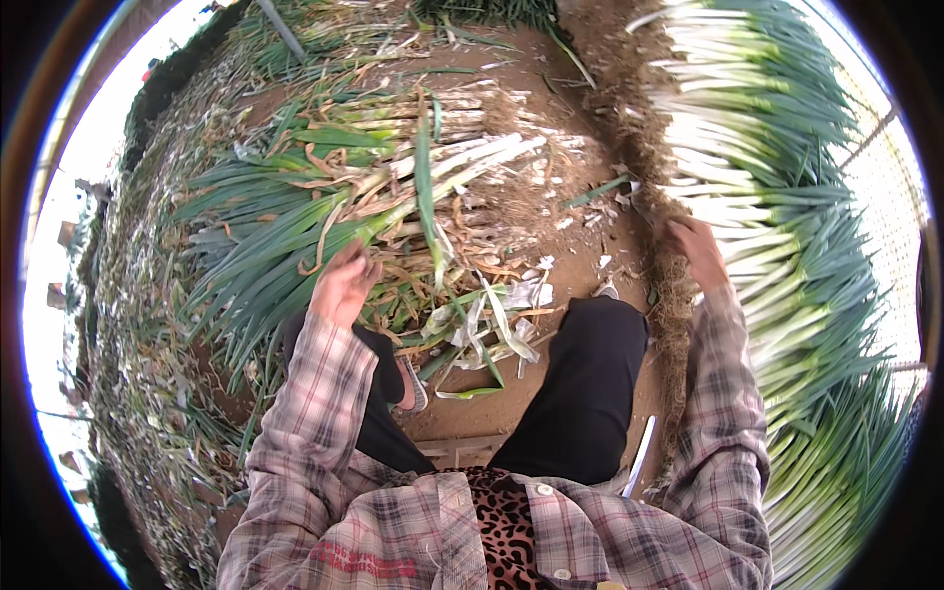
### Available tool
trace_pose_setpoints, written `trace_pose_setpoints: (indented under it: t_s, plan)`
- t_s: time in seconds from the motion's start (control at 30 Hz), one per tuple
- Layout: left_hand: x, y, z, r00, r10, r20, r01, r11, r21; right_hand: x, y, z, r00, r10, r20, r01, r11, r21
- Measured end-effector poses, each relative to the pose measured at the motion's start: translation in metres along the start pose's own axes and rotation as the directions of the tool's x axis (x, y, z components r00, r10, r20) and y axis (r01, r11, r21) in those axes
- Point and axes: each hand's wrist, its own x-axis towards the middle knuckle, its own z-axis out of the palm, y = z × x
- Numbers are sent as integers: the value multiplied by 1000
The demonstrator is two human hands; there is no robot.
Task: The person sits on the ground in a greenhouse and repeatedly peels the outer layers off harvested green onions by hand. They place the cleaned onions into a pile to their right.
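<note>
Leeks [339, 208] and scraps [492, 329] on brown soil [470, 419]

Right hand [696, 253], right of centre: fingertips merge with the root ends of the stacked long onions [777, 187]; we cannot tell whether it grips. Stack is cut off at upper and lower right. Left hand [342, 285], left of centre: contact with the loose bundle [280, 231] unclear to us. Right shoe [609, 291], mid-frame: mostly hidden behind the trouser leg [585, 383]. Green bunch [492, 12], top centre: cropped. Far-left rim: small objects overexposed, too small for us to identify.
</note>
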Motion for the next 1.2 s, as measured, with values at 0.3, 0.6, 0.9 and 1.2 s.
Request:
trace_pose_setpoints:
  t_s: [0.3, 0.6, 0.9, 1.2]
  plan:
    - [17, 2, -42, 945, 2, -328, -107, 948, -300, 92, -44, 287, 683, -176, 709, 567, 740, -362]
    - [2, 15, -64, 886, -12, -463, -179, 914, -365, 106, 47, 432, 699, -467, 541, 679, 196, -708]
    - [11, 5, -69, 886, -116, -449, -91, 905, -414, 84, 28, 431, 638, -513, 574, 757, 285, -587]
    - [10, 9, -64, 911, 210, -356, -294, 934, -202, 14, 3, 423, 658, -575, 486, 743, 391, -543]
